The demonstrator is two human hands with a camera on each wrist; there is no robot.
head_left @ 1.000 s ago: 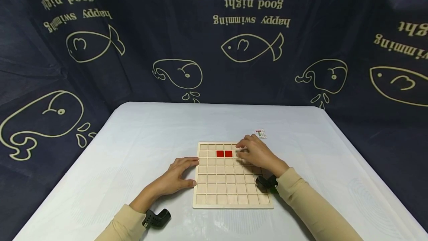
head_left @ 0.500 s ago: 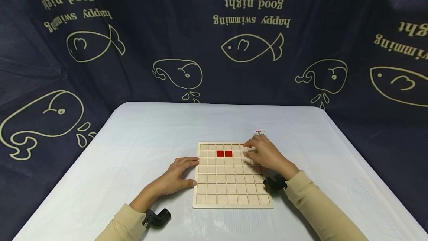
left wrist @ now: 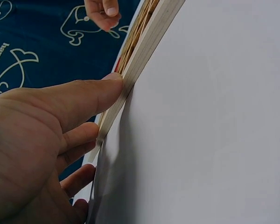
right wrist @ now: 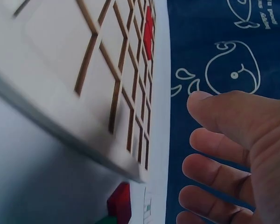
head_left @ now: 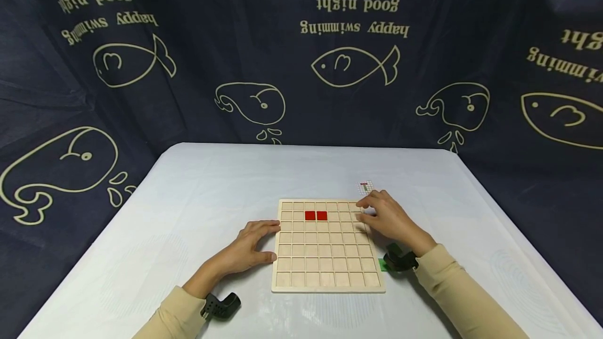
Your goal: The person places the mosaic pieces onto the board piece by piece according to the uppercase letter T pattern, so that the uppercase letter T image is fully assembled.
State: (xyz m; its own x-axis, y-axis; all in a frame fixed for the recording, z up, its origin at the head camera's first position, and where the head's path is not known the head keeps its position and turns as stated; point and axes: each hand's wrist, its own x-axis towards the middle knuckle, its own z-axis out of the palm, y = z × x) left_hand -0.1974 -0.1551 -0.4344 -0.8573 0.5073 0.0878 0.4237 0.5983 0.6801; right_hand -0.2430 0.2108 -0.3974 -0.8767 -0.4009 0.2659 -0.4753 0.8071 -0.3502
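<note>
A square wooden grid board [head_left: 326,264] lies on the table in the head view. Two red square tiles [head_left: 315,216] sit side by side in its second row from the far edge. My left hand [head_left: 247,247] rests against the board's left edge, thumb and fingertips touching the rim in the left wrist view. Over the board's far right corner hovers my right hand [head_left: 391,218], its thumb and fingers apart with nothing between them. The right wrist view shows that hand [right wrist: 233,154] empty, beyond the board's rim.
A small card [head_left: 365,187] printed with a coloured grid pattern lies past the board's far right corner. Beside the right edge, a green piece [head_left: 383,264] is partly hidden by the wrist camera. The right wrist view shows a red block [right wrist: 120,203] beside the board.
My right hand has drawn back rightward from near the red tiles to the board's right edge. This uncovers more cells and the green piece. My left hand stays where it was.
</note>
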